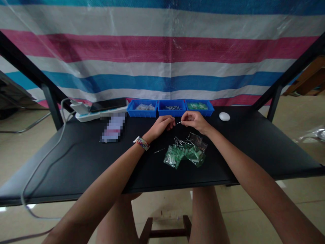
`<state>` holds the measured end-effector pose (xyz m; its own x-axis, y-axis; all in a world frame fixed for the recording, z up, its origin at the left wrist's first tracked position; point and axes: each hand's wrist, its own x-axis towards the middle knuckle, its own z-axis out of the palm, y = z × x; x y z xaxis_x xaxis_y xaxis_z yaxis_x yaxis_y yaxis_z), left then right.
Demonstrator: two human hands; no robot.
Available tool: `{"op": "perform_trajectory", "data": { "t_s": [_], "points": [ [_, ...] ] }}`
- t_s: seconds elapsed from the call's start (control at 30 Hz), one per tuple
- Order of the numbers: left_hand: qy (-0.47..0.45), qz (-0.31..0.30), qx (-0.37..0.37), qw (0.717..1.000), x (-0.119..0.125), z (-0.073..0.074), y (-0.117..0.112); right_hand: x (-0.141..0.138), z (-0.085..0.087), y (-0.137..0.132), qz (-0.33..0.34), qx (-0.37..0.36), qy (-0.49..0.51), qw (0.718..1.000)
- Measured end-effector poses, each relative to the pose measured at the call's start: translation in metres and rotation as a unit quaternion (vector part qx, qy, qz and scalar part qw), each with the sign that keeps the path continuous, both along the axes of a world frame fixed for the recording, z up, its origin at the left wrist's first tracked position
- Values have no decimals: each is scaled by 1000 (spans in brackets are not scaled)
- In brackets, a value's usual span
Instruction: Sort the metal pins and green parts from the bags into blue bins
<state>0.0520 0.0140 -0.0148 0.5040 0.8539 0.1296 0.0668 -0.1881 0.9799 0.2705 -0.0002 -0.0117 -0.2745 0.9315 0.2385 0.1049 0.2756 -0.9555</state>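
Observation:
Between the fingertips of my right hand [194, 121] is a thin metal rivet [179, 122], its free end pointing left. My left hand [162, 126] lies just across from it with fingers curled together; whether anything is inside them is hidden. Closer to me is a heap of small clear bags [185, 154] with green and white pieces in them. Several loose rivets [179, 141] stick out at the heap's far side, and a single rivet [159, 150] lies left of it. Beside the heap is a clear bag [198, 140] with dark-looking contents.
Three blue bins stand along the back: the left bin [129, 110] has clear bags, the middle bin [171, 113] metal rivets, the right bin [212, 109] green bags. A white mouse [224, 116] sits right. A power strip [88, 117], phone [109, 104] and cable [43, 161] are left.

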Motion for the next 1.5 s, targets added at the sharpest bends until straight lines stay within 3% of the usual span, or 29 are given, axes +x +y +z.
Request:
{"op": "perform_trajectory", "data": {
  "t_s": [0.5,0.77,0.93,1.5],
  "points": [
    [21,-11,6,1000,-3,-1,3,-3,-6,2,-49,30,82,995],
    [-55,10,7,998,-5,-1,2,-1,-4,2,-84,-44,101,990],
    [-56,6,19,998,-5,1,0,-3,-8,1,-55,-60,57,995],
    [-52,18,-38,998,-3,-5,7,-11,-14,3,-45,21,51,997]
  ]
}}
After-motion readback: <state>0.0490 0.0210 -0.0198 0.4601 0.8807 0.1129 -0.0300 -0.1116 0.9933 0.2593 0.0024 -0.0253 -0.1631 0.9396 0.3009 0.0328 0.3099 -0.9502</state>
